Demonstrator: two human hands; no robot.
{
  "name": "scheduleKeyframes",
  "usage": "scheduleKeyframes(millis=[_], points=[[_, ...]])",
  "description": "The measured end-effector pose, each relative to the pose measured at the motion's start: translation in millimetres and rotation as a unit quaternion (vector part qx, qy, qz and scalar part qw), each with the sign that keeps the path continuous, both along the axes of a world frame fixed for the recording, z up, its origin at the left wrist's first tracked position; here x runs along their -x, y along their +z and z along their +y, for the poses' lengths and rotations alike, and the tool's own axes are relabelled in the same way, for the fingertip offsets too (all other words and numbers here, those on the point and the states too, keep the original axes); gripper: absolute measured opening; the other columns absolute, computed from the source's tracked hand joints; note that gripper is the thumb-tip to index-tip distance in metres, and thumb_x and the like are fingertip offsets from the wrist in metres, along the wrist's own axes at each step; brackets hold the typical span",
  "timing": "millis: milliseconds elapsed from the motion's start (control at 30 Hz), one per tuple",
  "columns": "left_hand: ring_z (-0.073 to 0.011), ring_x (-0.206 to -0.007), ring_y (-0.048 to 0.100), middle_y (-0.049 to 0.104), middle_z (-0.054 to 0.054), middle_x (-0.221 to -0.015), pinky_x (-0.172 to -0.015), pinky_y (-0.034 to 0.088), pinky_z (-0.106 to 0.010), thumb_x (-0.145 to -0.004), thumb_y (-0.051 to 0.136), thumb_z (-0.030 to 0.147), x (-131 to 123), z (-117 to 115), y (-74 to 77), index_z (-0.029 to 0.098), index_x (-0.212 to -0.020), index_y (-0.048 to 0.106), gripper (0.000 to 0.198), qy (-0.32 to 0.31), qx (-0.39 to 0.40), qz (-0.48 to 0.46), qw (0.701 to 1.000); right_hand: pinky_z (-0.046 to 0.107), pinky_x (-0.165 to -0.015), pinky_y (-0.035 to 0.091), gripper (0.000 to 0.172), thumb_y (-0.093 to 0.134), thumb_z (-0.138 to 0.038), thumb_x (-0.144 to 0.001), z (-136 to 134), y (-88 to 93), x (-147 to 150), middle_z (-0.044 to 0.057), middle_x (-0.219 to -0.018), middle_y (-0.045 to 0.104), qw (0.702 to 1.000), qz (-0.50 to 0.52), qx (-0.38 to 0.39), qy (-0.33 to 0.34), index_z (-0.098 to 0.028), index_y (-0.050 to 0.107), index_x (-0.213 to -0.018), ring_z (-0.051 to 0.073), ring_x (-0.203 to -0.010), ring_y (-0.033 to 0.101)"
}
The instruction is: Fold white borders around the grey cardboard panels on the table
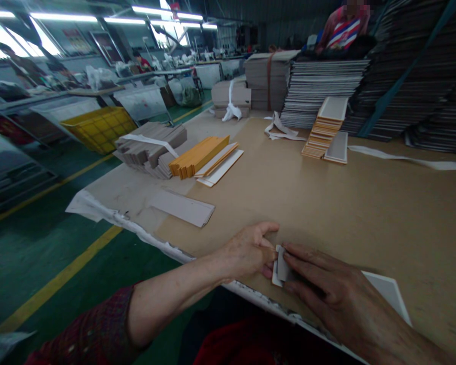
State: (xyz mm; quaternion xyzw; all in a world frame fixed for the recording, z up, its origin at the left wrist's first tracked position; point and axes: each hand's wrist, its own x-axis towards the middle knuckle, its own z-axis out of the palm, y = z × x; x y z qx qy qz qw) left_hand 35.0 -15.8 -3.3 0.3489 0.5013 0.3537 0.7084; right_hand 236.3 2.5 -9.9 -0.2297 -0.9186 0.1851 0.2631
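A grey cardboard strip (283,267) lies over a white-edged card strip (391,293) close to the table's near edge. My right hand (338,291) covers most of both, its fingers along the far side of the grey strip and its thumb along the near side. At the left end of the pieces, my left hand (253,251) has its thumb and lower fingers closed on the white edge, while the index finger points outward. The right palm hides the middle of the strips.
Left of my hands lies a loose grey board (184,207). Beyond it are orange-edged strips (199,154) and tied grey strips (152,144). A leaning stack of white-faced pieces (325,129) stands before tall board piles (323,86). A person (344,28) is behind them.
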Motion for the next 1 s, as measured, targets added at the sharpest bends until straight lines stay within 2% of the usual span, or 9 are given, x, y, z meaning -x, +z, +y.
scheduleKeyframes(millis=[233,333,500,600,700,800,900,1000], points=[[-0.0116,-0.051,0.059,0.063,0.003,-0.064,-0.055,0.05,-0.022,-0.073,0.063,0.009,1,0,1.2,0.007,-0.146,0.031,0.08,-0.007,0.005,0.013,1.0,0.036,-0.093,0.059,0.027,0.053,-0.016,-0.097,1,-3.3,-1,0.008,-0.124,0.068,1.0,-0.017,0.01,0.001,-0.021,0.068,-0.118,0.022,-0.108,0.067],[-0.0109,-0.05,0.058,0.062,0.004,-0.064,-0.055,0.048,-0.022,-0.073,0.062,0.009,1,1,1.9,0.008,-0.144,0.033,0.077,-0.006,-0.001,0.025,1.0,0.037,-0.096,0.058,0.027,0.052,-0.017,-0.098,0,-5.1,-2,0.009,-0.125,0.067,1.0,-0.025,0.001,-0.003,-0.018,0.068,-0.12,0.023,-0.111,0.066],[-0.0097,-0.049,0.054,0.056,0.009,-0.058,-0.056,0.045,-0.021,-0.074,0.063,0.012,1,2,-1.5,0.009,-0.14,0.036,0.071,-0.004,-0.026,0.031,0.999,0.036,-0.095,0.058,0.027,0.053,-0.021,-0.097,-2,-7.5,0,0.01,-0.124,0.067,0.999,0.013,-0.009,-0.05,-0.016,0.065,-0.12,0.023,-0.11,0.066],[-0.009,-0.052,0.054,0.058,0.007,-0.062,-0.058,0.045,-0.021,-0.075,0.068,0.016,1,0,1.6,0.01,-0.134,0.041,0.065,0.022,-0.048,0.007,0.999,0.036,-0.096,0.057,0.029,0.054,-0.022,-0.096,-2,-2.9,-1,0.01,-0.125,0.066,0.997,0.028,-0.019,-0.071,-0.017,0.061,-0.124,0.022,-0.11,0.065],[-0.0096,-0.06,0.057,0.063,0.003,-0.075,-0.061,0.047,-0.022,-0.077,0.076,0.026,-4,-2,11.9,0.014,-0.128,0.05,0.059,0.063,-0.085,-0.071,0.992,0.037,-0.096,0.056,0.03,0.055,-0.024,-0.097,2,14.8,-5,0.01,-0.126,0.063,0.992,0.056,-0.042,-0.109,-0.019,0.058,-0.126,0.023,-0.112,0.063],[-0.0148,-0.087,0.064,0.068,-0.006,-0.103,-0.08,0.051,-0.028,-0.075,0.082,0.029,-15,-1,24.4,0.018,-0.128,0.056,0.06,0.059,-0.157,-0.166,0.972,0.038,-0.091,0.057,0.028,0.061,-0.03,-0.094,10,43.6,-7,0.008,-0.121,0.064,0.98,0.103,-0.041,-0.167,-0.022,0.06,-0.121,0.024,-0.107,0.065],[-0.0213,-0.116,0.059,0.063,-0.009,-0.129,-0.103,0.043,-0.033,-0.079,0.082,0.033,-37,2,30.8,0.022,-0.131,0.059,0.058,0.027,-0.243,-0.221,0.944,0.038,-0.084,0.059,0.033,0.068,-0.038,-0.087,21,71.6,-5,0.006,-0.114,0.067,0.96,0.173,0.049,-0.212,-0.023,0.063,-0.117,0.024,-0.096,0.068],[-0.0247,-0.129,0.052,0.059,-0.009,-0.137,-0.111,0.037,-0.038,-0.093,0.064,0.045,-63,8,28.7,0.025,-0.14,0.052,0.052,0.019,-0.291,-0.259,0.921,0.038,-0.08,0.06,0.045,0.074,-0.044,-0.077,33,88.3,4,0.008,-0.109,0.07,0.925,0.247,0.176,-0.229,-0.02,0.063,-0.113,0.024,-0.092,0.07]])
